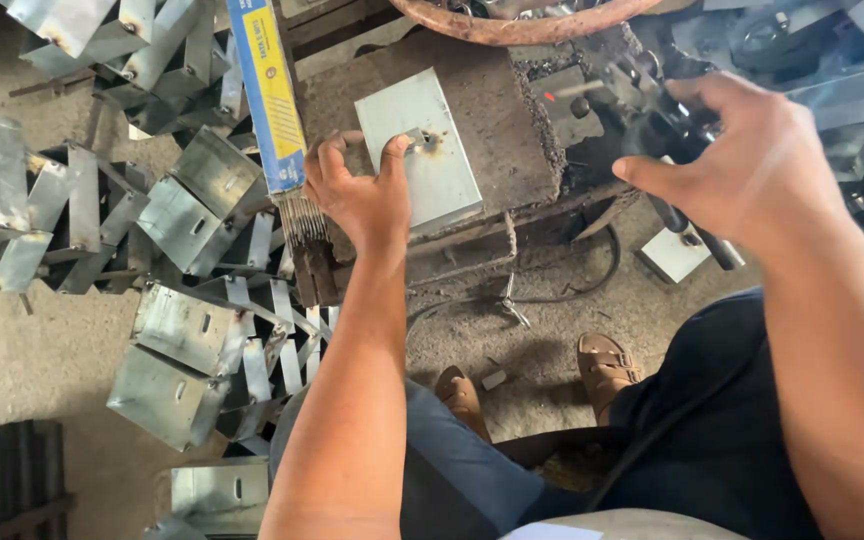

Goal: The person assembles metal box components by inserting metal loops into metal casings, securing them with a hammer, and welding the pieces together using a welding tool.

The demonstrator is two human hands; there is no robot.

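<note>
My left hand (pixel 360 195) rests on the near left edge of a flat grey metal plate (pixel 422 150), thumb on its surface beside a small welded tab with a scorch mark. The plate lies on a rusty metal work block (pixel 497 120). My right hand (pixel 737 165) hangs over a black welding electrode holder (pixel 687 225) at the right; its fingers curl around the handle, blurred by motion. A blue and yellow box of welding rods (pixel 270 95) leans just left of my left hand, with grey rods (pixel 302 215) sticking out below.
Several bent sheet-metal brackets (pixel 177 350) are heaped on the concrete floor at left. A black cable (pixel 552 295) loops under the block. My sandalled feet (pixel 607 365) sit below. A rusty ring (pixel 512 25) and more metal parts lie at the top right.
</note>
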